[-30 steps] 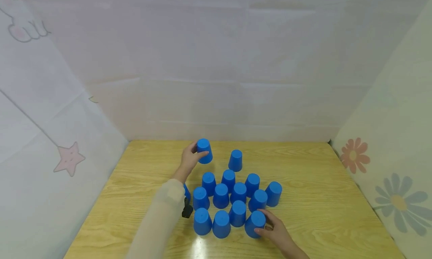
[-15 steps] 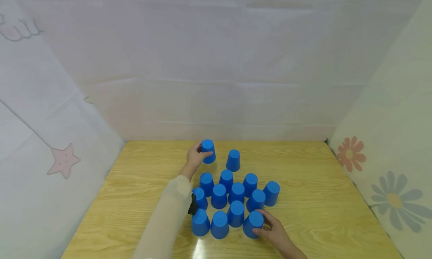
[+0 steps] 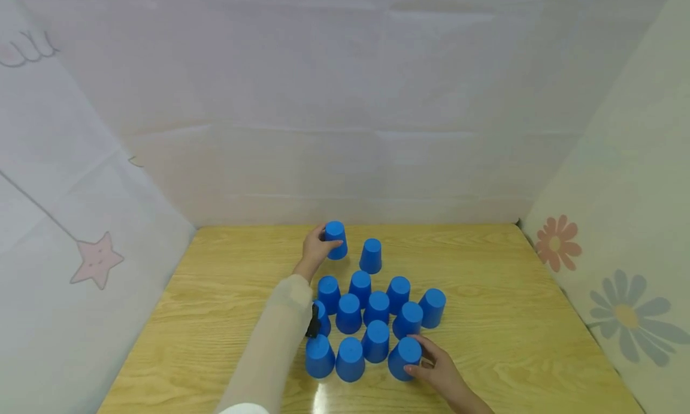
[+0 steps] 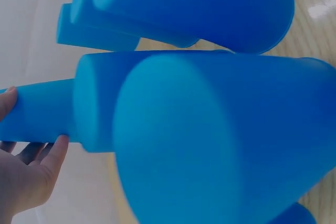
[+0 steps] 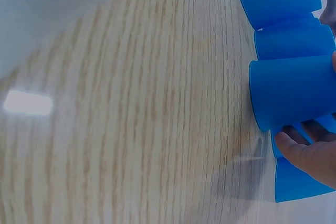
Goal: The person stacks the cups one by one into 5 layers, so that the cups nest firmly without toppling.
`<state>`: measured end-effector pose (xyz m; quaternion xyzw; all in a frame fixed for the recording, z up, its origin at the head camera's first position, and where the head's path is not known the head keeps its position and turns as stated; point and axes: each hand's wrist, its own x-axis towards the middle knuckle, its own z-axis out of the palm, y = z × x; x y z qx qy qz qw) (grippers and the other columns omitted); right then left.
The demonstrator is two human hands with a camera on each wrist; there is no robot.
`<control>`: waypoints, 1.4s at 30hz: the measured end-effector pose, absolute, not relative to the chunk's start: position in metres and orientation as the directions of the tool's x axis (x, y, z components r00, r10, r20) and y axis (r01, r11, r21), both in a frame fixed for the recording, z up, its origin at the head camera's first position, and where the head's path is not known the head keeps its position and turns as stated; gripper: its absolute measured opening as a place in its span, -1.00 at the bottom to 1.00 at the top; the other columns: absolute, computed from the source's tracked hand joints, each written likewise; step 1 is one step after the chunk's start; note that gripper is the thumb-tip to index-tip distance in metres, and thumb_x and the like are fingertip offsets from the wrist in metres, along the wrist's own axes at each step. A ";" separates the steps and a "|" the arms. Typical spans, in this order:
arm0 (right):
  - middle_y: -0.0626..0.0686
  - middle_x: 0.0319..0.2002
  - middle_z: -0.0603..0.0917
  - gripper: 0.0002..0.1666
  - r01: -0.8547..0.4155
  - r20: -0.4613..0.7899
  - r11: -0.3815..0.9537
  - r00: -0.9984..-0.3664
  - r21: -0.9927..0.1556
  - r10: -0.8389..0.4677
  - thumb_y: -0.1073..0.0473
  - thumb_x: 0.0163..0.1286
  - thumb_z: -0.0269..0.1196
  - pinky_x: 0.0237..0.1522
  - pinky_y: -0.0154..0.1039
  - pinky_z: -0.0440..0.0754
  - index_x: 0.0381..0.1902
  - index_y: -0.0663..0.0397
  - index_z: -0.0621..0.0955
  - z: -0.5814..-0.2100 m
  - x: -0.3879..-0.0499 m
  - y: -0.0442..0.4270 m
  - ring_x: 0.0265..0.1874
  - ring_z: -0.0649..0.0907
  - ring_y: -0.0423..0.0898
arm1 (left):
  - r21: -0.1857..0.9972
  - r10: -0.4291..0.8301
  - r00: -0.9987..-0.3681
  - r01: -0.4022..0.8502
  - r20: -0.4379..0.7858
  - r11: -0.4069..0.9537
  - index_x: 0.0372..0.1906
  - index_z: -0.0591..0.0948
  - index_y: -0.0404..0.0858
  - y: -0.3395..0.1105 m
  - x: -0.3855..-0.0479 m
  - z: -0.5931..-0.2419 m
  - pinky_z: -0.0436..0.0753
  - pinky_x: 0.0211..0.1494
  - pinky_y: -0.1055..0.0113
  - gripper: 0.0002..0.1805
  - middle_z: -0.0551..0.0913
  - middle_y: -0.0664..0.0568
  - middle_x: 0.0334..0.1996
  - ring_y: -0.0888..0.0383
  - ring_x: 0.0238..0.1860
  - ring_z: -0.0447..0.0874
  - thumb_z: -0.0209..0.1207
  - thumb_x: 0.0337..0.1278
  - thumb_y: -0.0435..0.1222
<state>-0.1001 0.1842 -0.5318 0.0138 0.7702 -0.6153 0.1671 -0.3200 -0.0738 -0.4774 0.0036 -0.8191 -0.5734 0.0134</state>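
Note:
Toward the far side of the table, my left hand (image 3: 317, 247) grips an upside-down blue cup (image 3: 336, 240) from its left side. Whether that cup touches the table cannot be told. Just right of it stands another upturned blue cup (image 3: 371, 256), apart from the rest. In the left wrist view, the thumb and fingers of my left hand (image 4: 31, 179) are round the held cup (image 4: 42, 109), partly behind nearer cups. My right hand (image 3: 439, 369) holds the front-right blue cup (image 3: 403, 360) by its right side. The right wrist view shows this cup (image 5: 291, 90) and that hand (image 5: 312, 156).
Several upturned blue cups (image 3: 348, 313) stand in close rows between my hands. My left sleeve, with a black strap piece (image 3: 312, 322), partly covers a cup at the left of the rows. The wooden table (image 3: 512, 294) meets pale cloth walls (image 3: 345, 132) behind and at both sides.
My left hand has moved right with its cup, nearer to the lone cup at the back. My right hand stays on its cup. The head view has turned slightly.

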 end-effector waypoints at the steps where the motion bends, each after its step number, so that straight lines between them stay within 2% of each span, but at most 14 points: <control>1: 0.34 0.15 0.24 -0.25 0.226 -0.273 0.243 -0.944 -0.943 -0.185 0.11 0.04 0.29 -0.04 0.13 0.33 0.17 0.21 0.28 -0.532 -0.100 0.184 0.09 0.24 0.29 | 0.938 -0.022 -1.000 0.006 0.014 0.346 0.15 0.34 -0.23 -0.073 -0.320 -0.479 0.30 0.07 0.01 -0.39 0.35 -0.17 0.09 -0.10 0.11 0.25 0.24 -0.11 -0.30; 18: 0.32 0.14 0.25 -0.22 0.220 -0.262 0.211 -0.945 -0.952 -0.196 0.11 0.04 0.29 0.00 0.06 0.32 0.18 0.24 0.26 -0.532 -0.097 0.182 0.10 0.24 0.27 | 0.911 -0.046 -0.997 -0.081 -0.069 0.403 0.14 0.33 -0.27 -0.066 -0.321 -0.497 0.32 0.06 0.05 -0.38 0.37 -0.17 0.07 -0.09 0.09 0.28 0.25 -0.14 -0.34; 26: 0.31 0.14 0.26 -0.23 0.224 -0.266 0.209 -0.943 -0.952 -0.200 0.11 0.05 0.28 -0.01 0.09 0.31 0.19 0.23 0.26 -0.533 -0.097 0.182 0.09 0.25 0.26 | 0.902 -0.065 -0.993 -0.118 -0.100 0.415 0.16 0.31 -0.27 -0.062 -0.322 -0.507 0.33 0.06 0.05 -0.37 0.36 -0.17 0.08 -0.09 0.10 0.28 0.24 -0.11 -0.31; 42: 0.30 0.14 0.27 -0.23 0.241 -0.281 0.212 -0.942 -0.947 -0.185 0.12 0.06 0.27 -0.01 0.10 0.31 0.20 0.23 0.24 -0.535 -0.096 0.185 0.10 0.24 0.26 | 0.896 -0.047 -0.990 -0.144 -0.136 0.420 0.15 0.34 -0.24 -0.049 -0.320 -0.508 0.35 0.04 0.06 -0.36 0.38 -0.14 0.07 -0.10 0.08 0.30 0.27 -0.16 -0.32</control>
